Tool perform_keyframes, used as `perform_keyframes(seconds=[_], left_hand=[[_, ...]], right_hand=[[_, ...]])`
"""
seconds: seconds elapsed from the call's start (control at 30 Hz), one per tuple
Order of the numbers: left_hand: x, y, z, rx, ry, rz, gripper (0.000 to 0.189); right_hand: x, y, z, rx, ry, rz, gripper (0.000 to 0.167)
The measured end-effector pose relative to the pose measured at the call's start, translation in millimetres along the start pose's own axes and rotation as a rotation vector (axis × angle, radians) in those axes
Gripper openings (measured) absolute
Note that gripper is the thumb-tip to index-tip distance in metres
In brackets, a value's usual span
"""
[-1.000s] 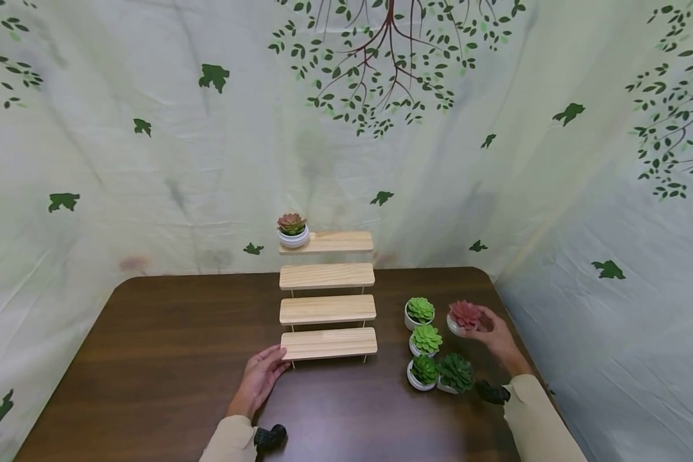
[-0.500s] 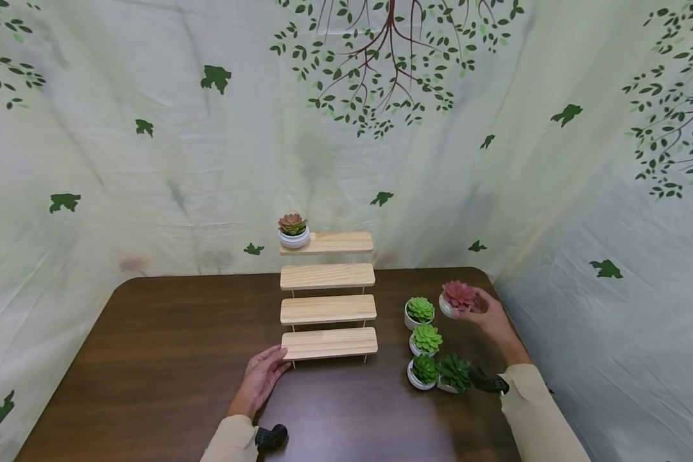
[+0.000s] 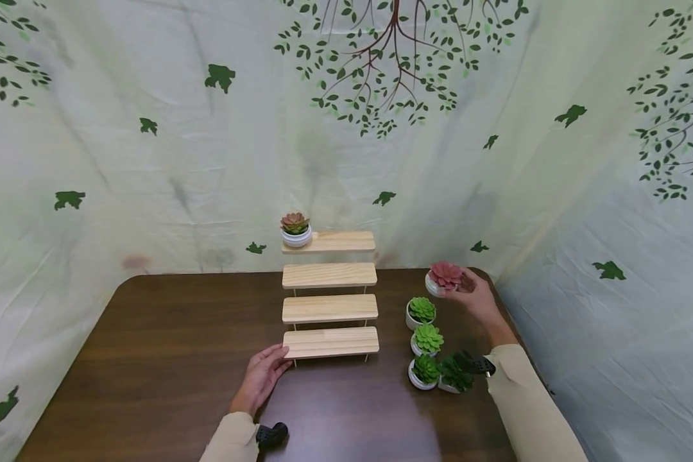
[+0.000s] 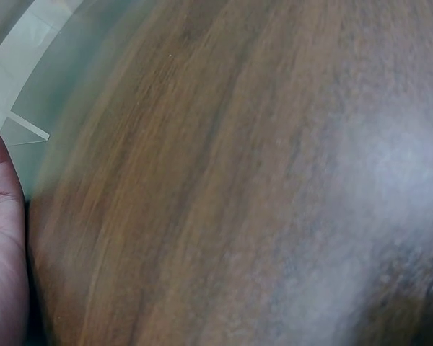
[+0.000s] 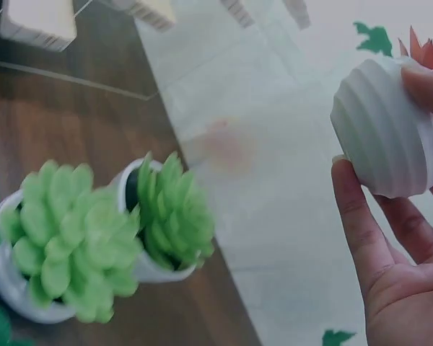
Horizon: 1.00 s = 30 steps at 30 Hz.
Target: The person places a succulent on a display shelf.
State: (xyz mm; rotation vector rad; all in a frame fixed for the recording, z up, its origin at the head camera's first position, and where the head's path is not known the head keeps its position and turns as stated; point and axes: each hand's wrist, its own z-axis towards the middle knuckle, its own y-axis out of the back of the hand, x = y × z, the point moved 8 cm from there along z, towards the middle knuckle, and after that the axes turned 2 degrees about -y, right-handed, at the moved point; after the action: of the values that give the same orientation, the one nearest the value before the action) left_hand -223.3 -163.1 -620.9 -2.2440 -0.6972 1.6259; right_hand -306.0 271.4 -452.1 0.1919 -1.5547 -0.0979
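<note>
My right hand grips a red potted succulent by its white pot, raised over the back right of the table. The right wrist view shows the ribbed white pot tilted between thumb and fingers, with red leaf tips behind it. A four-step wooden shelf stand occupies the table's middle. At its lowest step, my left hand holds the left front corner. A pinkish-green succulent in a white pot sits at the left end of the top step. The left wrist view catches only part of the left hand.
Right of the stand, several green potted succulents cluster: two light ones behind, a mid-green one and a dark one in front. The right wrist's black strap device overlaps the dark one. A leaf-print cloth hangs behind the brown table.
My right hand has carried the red succulent back and slightly left, away from the table's right side. The left hand stays at the lowest step.
</note>
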Motion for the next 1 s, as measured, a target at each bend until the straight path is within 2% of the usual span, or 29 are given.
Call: perform_keyframes(seconds=[0.2, 0.37, 0.8, 1.0], left_hand=[[-0.6, -1.1, -2.3, 0.025, -0.018, 0.015, 0.012], [0.7, 0.7, -1.6, -0.004, 0.006, 0.007, 0.009], [2.4, 0.1, -0.7, -0.007, 0.005, 0.008, 0.007], [-0.4, -0.2, -1.1, 0.029, -0.022, 0.012, 0.009]], right_hand=[[13.0, -14.3, 11.8, 0.013, 0.033, 0.043, 0.063], [24.0, -29.6, 19.3, 0.016, 0.075, 0.061, 0.062], [39.4, -59.5, 35.7, -0.010, 0.052, 0.089, 0.063], [47.7, -74.8, 48.2, -0.017, 0.064, 0.096, 0.065]])
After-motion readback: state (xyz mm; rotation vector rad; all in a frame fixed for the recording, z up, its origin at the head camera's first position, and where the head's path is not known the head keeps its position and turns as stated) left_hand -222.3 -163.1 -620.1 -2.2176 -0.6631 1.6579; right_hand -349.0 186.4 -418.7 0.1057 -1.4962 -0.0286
